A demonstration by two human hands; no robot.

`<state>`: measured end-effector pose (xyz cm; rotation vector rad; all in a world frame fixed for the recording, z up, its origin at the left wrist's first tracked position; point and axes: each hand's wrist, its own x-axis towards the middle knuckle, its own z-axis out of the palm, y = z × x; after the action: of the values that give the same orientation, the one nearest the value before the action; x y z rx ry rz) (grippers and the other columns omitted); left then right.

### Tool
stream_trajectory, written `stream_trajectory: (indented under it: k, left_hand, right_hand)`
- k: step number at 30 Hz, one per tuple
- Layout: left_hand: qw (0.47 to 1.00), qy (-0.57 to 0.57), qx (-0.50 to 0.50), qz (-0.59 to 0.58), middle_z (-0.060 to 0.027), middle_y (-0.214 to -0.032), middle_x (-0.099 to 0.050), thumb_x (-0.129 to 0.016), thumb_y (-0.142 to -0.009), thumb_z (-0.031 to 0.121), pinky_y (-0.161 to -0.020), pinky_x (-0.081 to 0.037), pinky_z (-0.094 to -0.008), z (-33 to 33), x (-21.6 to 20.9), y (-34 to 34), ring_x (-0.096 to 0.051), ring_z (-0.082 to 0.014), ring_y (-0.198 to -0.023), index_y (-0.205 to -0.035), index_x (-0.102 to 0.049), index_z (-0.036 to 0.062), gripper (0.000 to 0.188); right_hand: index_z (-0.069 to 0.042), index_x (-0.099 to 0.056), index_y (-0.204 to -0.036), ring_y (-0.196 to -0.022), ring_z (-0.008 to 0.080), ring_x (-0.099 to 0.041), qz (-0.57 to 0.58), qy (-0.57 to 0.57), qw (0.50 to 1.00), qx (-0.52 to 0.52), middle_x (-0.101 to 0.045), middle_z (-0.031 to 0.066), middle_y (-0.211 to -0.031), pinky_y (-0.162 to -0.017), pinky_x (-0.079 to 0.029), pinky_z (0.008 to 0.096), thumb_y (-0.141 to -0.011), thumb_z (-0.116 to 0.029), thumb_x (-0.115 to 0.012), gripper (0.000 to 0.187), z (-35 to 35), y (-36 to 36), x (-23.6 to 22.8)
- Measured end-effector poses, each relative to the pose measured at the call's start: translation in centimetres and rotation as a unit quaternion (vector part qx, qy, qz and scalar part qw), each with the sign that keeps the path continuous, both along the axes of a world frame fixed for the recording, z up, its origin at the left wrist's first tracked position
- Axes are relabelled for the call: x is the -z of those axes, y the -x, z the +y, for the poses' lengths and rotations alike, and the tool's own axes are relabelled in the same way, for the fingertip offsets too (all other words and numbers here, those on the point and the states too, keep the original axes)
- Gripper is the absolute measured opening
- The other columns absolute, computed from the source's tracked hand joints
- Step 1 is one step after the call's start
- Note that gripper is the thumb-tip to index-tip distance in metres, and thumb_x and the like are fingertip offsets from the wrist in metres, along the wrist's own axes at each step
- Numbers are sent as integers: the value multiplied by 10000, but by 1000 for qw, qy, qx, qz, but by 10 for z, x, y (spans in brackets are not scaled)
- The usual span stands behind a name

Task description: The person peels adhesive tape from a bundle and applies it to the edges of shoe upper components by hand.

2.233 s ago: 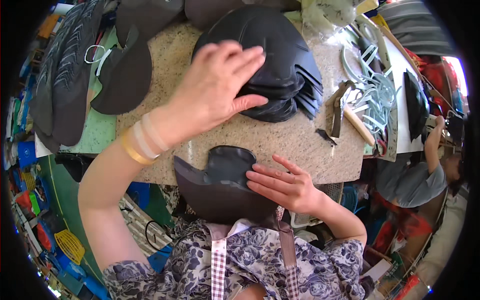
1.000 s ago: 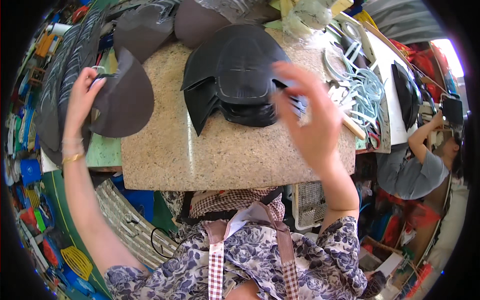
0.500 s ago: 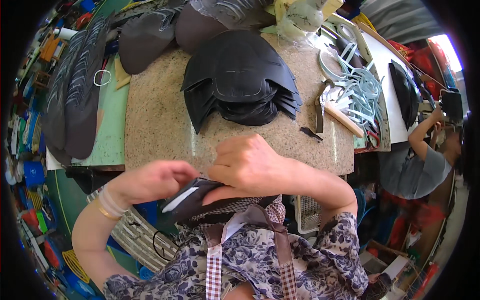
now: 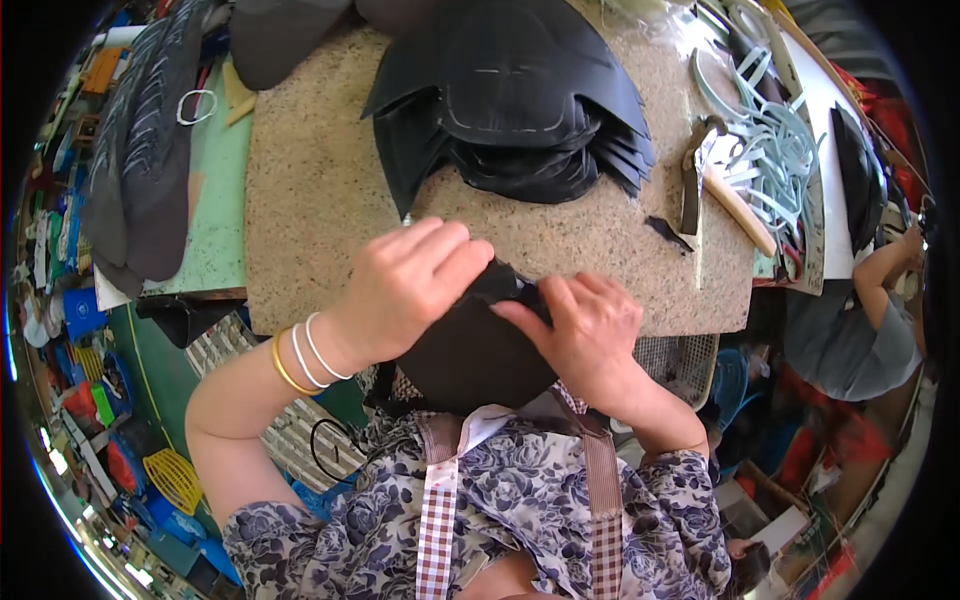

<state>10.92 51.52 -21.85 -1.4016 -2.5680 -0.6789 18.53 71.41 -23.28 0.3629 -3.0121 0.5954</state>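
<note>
In both hands I hold a dark, soft shoe-upper-like piece (image 4: 470, 355) at the table's near edge; its lower part hangs over my lap. My left hand (image 4: 415, 285) is closed in a pinch at the piece's upper edge. Closed on the same edge, further right, is my right hand (image 4: 585, 330), its thumb lying across the folded black rim. Just beyond my hands, a stack of similar black pieces (image 4: 510, 75) lies on the speckled board (image 4: 310, 180), the top one marked with pale lines.
A hammer (image 4: 738, 210) with a wooden handle lies right of the stack, near a black scrap (image 4: 668, 233) and a tangle of pale blue strips (image 4: 775, 165). Dark ridged pieces (image 4: 150, 170) overlap on the green left side. Another person (image 4: 850, 335) is at the far right.
The held piece has been turned and spread, its broad dark face now showing. My left hand has moved up and right, my right hand right. The view has shifted, so the stack appears higher.
</note>
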Motion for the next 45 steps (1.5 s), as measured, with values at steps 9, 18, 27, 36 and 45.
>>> stream_trajectory:
  k: [9, 18, 27, 36, 45]
  left_hand:
    - [1000, 3, 10, 20, -92, -878, -578, -616, -682, 63, -661, -511, -325, 6, 15, 2, -591, -243, -781, -936, -649, -9, 267]
    - [990, -87, -33, -103, -127, -996, -666, -637, -652, -2, -730, -529, -364, -13, 30, 3, -624, -291, -857, -959, -676, -32, 311]
    - [984, 160, 35, -66, -154, -1344, -520, -685, -686, 221, -1019, -380, -491, -27, 0, -23, -493, -313, -1222, -1232, -559, -42, 619]
    - [987, 119, 100, -41, -73, -1358, -543, -561, -825, 131, -1081, -340, -483, -49, 12, -43, -510, -223, -1262, -1233, -611, 91, 413]
    - [829, -355, -135, -411, -64, -1034, -669, -687, -869, 136, -799, -515, -253, 15, -78, 66, -632, -107, -904, -1168, -584, -47, 366]
  right_hand:
    - [-123, -642, -983, -921, 206, -590, 136, 65, 989, 3, -587, -8, -932, -740, -488, 329, -570, -91, -697, 417, 4, 31, 26]
    - [-100, -695, -976, -887, 188, -605, 178, 110, 975, -74, -642, 1, -1019, -646, -496, 293, -587, -99, -608, 398, 11, 35, 33]
    - [-27, -568, -1277, -1382, 234, -332, -8, -52, 974, -221, -477, 81, -1412, -1103, -299, 457, -675, -304, -674, 671, 40, 16, 2]
    - [-23, -586, -1252, -1417, 233, -306, 57, -50, 955, -288, -448, 119, -1443, -1157, -206, 505, -665, -325, -667, 665, 59, -1, 17]
    - [43, -600, -1114, -847, 97, -638, 16, 507, 861, 38, -684, 73, -945, -756, -516, 240, -785, -209, -795, 458, 52, 101, -63]
